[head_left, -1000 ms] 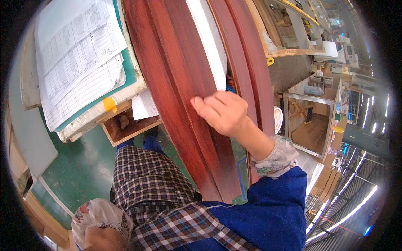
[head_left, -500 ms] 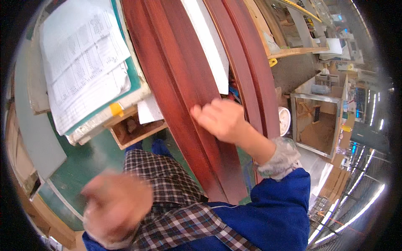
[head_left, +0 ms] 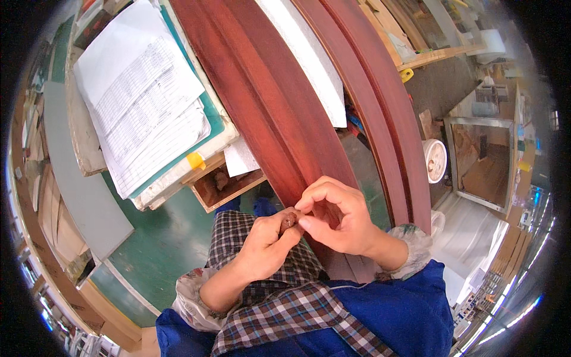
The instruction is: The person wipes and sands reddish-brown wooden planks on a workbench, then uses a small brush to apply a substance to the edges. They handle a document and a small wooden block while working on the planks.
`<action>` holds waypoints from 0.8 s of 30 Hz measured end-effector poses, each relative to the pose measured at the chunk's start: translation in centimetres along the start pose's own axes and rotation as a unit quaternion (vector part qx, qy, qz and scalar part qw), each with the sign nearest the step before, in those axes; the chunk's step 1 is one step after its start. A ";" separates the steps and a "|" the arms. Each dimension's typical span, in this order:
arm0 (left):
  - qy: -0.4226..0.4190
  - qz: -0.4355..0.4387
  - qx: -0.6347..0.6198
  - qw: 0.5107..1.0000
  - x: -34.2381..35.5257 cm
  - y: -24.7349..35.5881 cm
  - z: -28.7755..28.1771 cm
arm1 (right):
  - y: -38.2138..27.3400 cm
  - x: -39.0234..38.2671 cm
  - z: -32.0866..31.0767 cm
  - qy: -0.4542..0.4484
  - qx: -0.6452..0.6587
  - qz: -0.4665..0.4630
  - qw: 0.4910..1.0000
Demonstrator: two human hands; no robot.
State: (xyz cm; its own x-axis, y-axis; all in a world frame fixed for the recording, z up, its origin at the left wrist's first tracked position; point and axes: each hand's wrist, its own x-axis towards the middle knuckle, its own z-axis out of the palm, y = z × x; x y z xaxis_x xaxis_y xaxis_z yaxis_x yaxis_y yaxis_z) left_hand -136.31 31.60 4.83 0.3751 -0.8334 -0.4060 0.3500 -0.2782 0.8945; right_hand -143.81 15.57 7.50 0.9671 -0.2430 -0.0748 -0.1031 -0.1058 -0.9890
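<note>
My left hand point(head_left: 262, 247) is closed round a small reddish-brown lump point(head_left: 289, 222), soft and putty-like in look, which shows between thumb and forefinger. My right hand point(head_left: 342, 223) meets it there, thumb and forefinger curled into a pinch at the lump's edge. Whatever sits between those right fingertips is too small to make out. Both hands are over the near part of a long reddish-brown wooden board point(head_left: 262, 83) with a groove along its length. To its right runs a second grooved board point(head_left: 372, 89).
Printed sheets point(head_left: 143, 95) lie on a teal board on a stand at the left, above an open wooden drawer point(head_left: 229, 190). A white strip point(head_left: 309, 59) shows between the boards. At the right are a white round tub point(head_left: 435, 160) and a metal-framed box point(head_left: 482, 157).
My left hand has come up from the lower left to meet the right. My right hand has moved down and nearer, off the board's middle. The view has shifted slightly.
</note>
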 end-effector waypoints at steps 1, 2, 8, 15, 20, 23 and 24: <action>-0.002 0.015 0.021 1.000 0.1 -0.1 -0.1 | -0.3 0.2 -0.4 -0.017 -0.014 -0.018 1.000; -0.004 0.030 0.041 0.999 0.1 -0.1 -0.1 | -0.4 0.3 -0.7 -0.034 -0.028 -0.036 0.998; -0.039 0.030 0.125 0.991 0.5 1.4 -0.6 | -0.1 1.0 -1.9 -0.119 -0.061 -0.024 0.991; -0.080 0.012 0.130 0.988 0.4 1.6 -1.2 | 0.3 1.7 -2.4 -0.187 -0.128 -0.078 0.971; -0.139 0.004 0.132 0.981 0.1 1.1 -1.8 | 0.3 1.8 -2.5 -0.252 -0.100 -0.071 0.960; -0.082 0.086 0.128 0.985 0.1 0.5 -2.4 | 0.1 2.1 -2.9 -0.195 -0.061 -0.030 0.978; -0.029 0.056 0.148 0.987 0.2 1.0 -3.1 | 0.9 2.1 -3.3 -0.119 -0.108 -0.036 0.986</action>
State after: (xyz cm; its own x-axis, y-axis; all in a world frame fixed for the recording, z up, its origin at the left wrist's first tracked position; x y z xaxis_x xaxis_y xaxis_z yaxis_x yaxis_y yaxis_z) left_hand -133.22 32.61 5.01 0.3437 -0.8905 -0.2981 0.0408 -0.3030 0.9521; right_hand -142.61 11.82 6.83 0.9983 0.0038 -0.0580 -0.0537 -0.3237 -0.9446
